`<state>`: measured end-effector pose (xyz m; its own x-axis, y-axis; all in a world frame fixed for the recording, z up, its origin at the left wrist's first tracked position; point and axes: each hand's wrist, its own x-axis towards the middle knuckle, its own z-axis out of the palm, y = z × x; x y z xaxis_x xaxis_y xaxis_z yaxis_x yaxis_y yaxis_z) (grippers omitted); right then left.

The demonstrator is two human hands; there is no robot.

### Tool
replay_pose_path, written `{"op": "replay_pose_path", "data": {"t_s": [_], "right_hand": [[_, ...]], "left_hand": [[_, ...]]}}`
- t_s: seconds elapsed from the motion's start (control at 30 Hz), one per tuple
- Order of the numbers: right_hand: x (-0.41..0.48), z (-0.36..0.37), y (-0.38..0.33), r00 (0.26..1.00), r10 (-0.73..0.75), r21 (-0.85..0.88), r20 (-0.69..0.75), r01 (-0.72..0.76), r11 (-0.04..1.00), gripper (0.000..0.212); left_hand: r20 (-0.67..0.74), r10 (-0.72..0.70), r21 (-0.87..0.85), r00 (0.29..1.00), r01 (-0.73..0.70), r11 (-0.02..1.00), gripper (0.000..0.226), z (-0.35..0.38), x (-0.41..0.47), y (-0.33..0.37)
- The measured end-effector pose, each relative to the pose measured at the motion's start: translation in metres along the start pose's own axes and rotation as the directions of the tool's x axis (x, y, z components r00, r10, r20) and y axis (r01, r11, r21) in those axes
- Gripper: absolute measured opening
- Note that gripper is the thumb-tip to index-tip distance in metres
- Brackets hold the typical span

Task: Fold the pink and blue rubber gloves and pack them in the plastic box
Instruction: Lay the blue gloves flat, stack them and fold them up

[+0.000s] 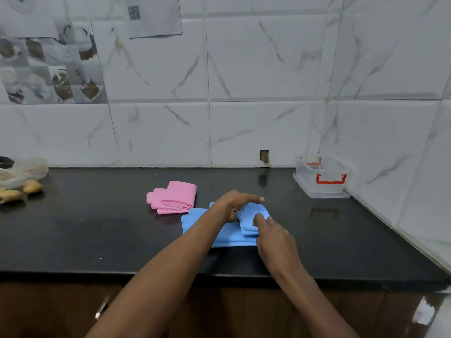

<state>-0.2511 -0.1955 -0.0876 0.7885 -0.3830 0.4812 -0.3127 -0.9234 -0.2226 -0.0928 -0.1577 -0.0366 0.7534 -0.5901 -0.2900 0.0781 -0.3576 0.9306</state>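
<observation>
Folded gloves (174, 197) left of half-folded gloves (227, 236), box (322, 176) far right by wall (244, 93), bag (24, 170) far left

Premises: a domestic kitchen. A polished black stone countertop (97, 228) runs along walls of white marble-patterned tiles (256, 69), which meet in a corner at the right. A panel of decorative tiles (48, 69) printed with food pictures sits at upper left. Brown wooden cabinet fronts (61, 308) with a metal handle (102, 307) stand below the counter. Pink rubber gloves (174, 197) and blue rubber gloves (202, 220) lie on the worktop, and a plastic bag (26, 170) at its left end.
</observation>
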Motion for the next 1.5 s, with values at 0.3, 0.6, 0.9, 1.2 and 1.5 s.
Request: {"op": "replay_pose_path", "data": {"t_s": [0.3, 0.6, 0.9, 1.2, 1.5], "right_hand": [[0.012, 0.005, -0.001, 0.961, -0.078, -0.046, 0.266, 0.093, 0.995, 0.041], [0.003, -0.001, 0.005, 0.984, -0.003, 0.077, 0.181, -0.012, 0.997, 0.043], [-0.004, 0.008, 0.005, 0.962, -0.081, 0.060, 0.262, 0.067, 0.996, 0.067], [0.001, 0.015, 0.010, 0.954, -0.026, 0.053, 0.297, 0.010, 0.999, 0.070], [0.001, 0.019, 0.012, 0.929, -0.043, 0.015, 0.368, 0.040, 0.999, 0.066]], "left_hand": [[-0.105, 0.241, 0.240, 0.965, -0.211, 0.948, 0.005, 0.001, 0.008, -0.002], [-0.179, 0.242, 0.398, 0.954, -0.154, 0.904, 0.008, -0.014, -0.007, 0.007], [-0.199, 0.312, 0.663, 0.929, -0.107, 0.741, 0.014, -0.003, -0.022, 0.000], [-0.194, 0.262, 0.729, 0.945, -0.040, 0.683, 0.075, 0.015, -0.044, -0.009], [-0.206, 0.517, 0.921, 0.830, -0.013, 0.389, 0.022, 0.025, -0.068, -0.031]]}}
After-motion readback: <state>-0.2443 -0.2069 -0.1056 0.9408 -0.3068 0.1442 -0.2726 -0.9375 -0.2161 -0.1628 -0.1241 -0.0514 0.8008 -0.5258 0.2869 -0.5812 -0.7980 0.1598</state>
